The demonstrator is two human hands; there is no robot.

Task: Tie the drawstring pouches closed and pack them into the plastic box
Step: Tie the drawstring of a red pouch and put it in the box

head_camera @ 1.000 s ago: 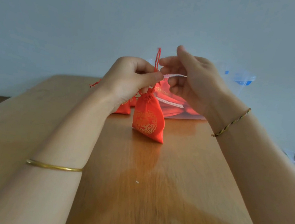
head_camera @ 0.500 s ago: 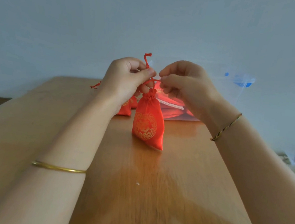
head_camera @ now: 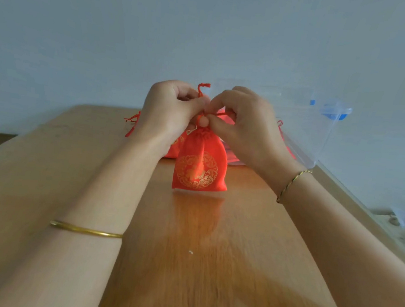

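here, one red pouch (head_camera: 201, 168) with a gold emblem stands upright on the wooden table (head_camera: 39, 184), in front of one clear plastic box (head_camera: 311, 131). the left hand (head_camera: 168, 113) and right hand (head_camera: 248, 125), fingers curled, both pinch its drawstring (head_camera: 202, 88) just above the gathered neck. other red pouches (head_camera: 174, 147) lie behind, too hidden to count. one gold bangle (head_camera: 85, 230), one braided bracelet (head_camera: 292, 184).

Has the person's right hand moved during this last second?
Yes. The right hand has dropped lower against the blue clip on the box and closed in on the left hand at the neck of the pouch.
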